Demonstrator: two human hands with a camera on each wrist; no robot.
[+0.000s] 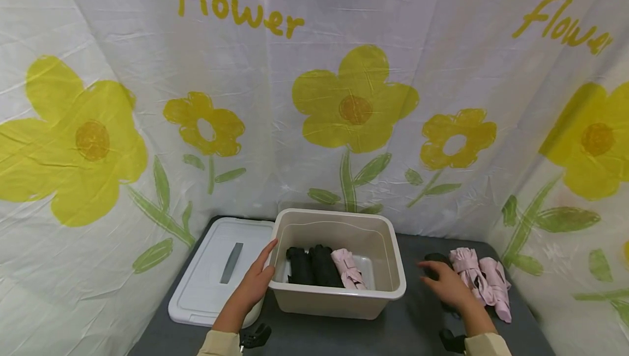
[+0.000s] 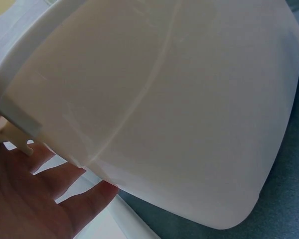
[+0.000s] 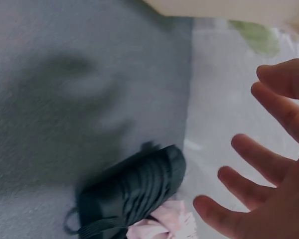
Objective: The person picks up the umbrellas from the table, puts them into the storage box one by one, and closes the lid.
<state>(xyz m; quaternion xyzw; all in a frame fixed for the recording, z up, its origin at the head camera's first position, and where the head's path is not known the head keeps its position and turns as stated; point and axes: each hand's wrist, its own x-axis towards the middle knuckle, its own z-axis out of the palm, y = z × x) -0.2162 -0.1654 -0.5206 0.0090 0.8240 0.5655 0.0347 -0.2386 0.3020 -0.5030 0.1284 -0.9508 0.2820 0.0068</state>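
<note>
A beige plastic bin stands mid-table. Inside it lie two black folded umbrellas and one pink folded umbrella, side by side. My left hand rests against the bin's left end at the rim, its fingers spread along the outer wall. Out to the right, my right hand hovers with spread fingers and nothing in them. Below and near it lies a black folded umbrella with a strap loop, partly hidden by the hand in the head view. Two pink folded umbrellas lie just beyond.
To the left of the bin, a white lid with a grey handle lies flat on the dark grey table. A white curtain printed with yellow flowers hangs behind and on both sides.
</note>
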